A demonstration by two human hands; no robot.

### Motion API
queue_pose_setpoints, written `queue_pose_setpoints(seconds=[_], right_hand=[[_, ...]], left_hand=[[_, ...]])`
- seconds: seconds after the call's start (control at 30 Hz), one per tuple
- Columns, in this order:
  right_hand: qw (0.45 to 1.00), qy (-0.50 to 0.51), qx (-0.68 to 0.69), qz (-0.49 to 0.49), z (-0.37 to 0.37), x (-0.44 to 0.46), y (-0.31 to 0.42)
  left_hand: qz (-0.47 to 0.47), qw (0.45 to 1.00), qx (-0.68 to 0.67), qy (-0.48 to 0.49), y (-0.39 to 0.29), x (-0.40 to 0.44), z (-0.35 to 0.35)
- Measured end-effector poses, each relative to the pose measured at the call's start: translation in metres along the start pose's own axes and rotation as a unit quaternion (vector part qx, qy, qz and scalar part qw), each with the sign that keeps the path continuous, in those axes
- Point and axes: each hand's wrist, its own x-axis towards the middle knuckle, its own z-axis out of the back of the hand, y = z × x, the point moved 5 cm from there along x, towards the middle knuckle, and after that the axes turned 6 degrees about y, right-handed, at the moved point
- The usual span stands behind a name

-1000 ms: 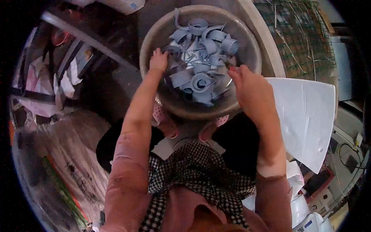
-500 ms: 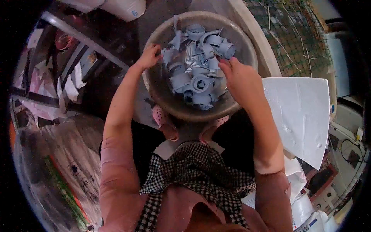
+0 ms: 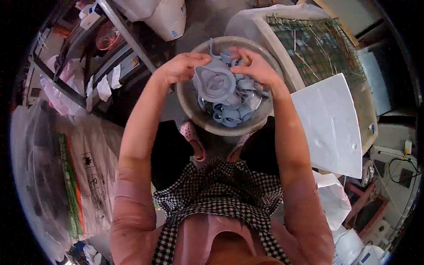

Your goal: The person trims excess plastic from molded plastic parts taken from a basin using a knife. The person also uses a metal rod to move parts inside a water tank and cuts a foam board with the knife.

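A round bowl holds several curled grey-blue plastic pieces. Above its left part, my left hand pinches the upper edge of a larger grey piece with a round opening and a pointed flap. On the other side of that piece is my right hand, its fingers bent and partly blurred over the bowl. Whether anything small is between those fingers cannot be made out.
A stone-like trough with green netting stands at the upper right. A white panel lies beside my right arm. Metal framing and a white sack are at the upper left, plastic-covered material lower left.
My left hand has moved right and up with a larger grey piece now in its fingers. My right hand has moved up and left. The view has shifted, and the bowl appears lower.
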Motion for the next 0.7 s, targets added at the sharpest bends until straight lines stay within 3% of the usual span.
queue_pose_setpoints(seconds=[0.07, 0.1, 0.13, 0.23, 0.3, 0.33, 0.43, 0.53, 0.6, 0.63, 0.7], right_hand=[[0.983, 0.138, 0.111, -0.056, -0.017, -0.007, 0.0], [0.983, 0.14, 0.109, -0.053, -0.019, -0.009, 0.004], [0.98, 0.147, 0.119, -0.057, -0.022, -0.012, 0.005], [0.985, 0.151, 0.065, -0.057, -0.031, -0.011, 0.004], [0.995, 0.048, 0.049, -0.071, -0.032, -0.012, 0.012], [0.991, 0.037, 0.117, -0.05, -0.032, -0.006, 0.003], [0.993, -0.022, 0.117, 0.007, -0.023, -0.011, 0.023], [0.991, -0.033, 0.131, 0.014, -0.017, -0.01, 0.021], [0.987, -0.036, 0.154, 0.003, -0.019, -0.011, 0.024], [0.983, -0.04, 0.179, -0.008, -0.019, -0.011, 0.024], [0.986, -0.042, 0.163, -0.006, -0.018, -0.01, 0.025]], left_hand=[[-0.025, 0.997, -0.073, 0.018, 0.001, -0.006, -0.01], [-0.046, 0.987, -0.147, 0.038, -0.002, -0.009, -0.017], [-0.073, 0.979, -0.192, -0.005, 0.007, -0.005, -0.006], [-0.09, 0.978, -0.169, -0.083, -0.003, -0.018, -0.035], [-0.081, 0.978, -0.158, -0.112, 0.0, -0.02, -0.04], [-0.125, 0.971, -0.174, -0.102, -0.003, -0.022, -0.043], [-0.194, 0.958, -0.197, -0.075, -0.015, -0.032, -0.054], [-0.216, 0.956, -0.15, -0.133, -0.023, -0.041, -0.053], [-0.285, 0.935, -0.018, -0.212, -0.028, -0.043, -0.046], [-0.287, 0.934, -0.021, -0.212, -0.027, -0.041, -0.044], [-0.412, 0.826, 0.221, -0.315, -0.042, -0.054, -0.047]])
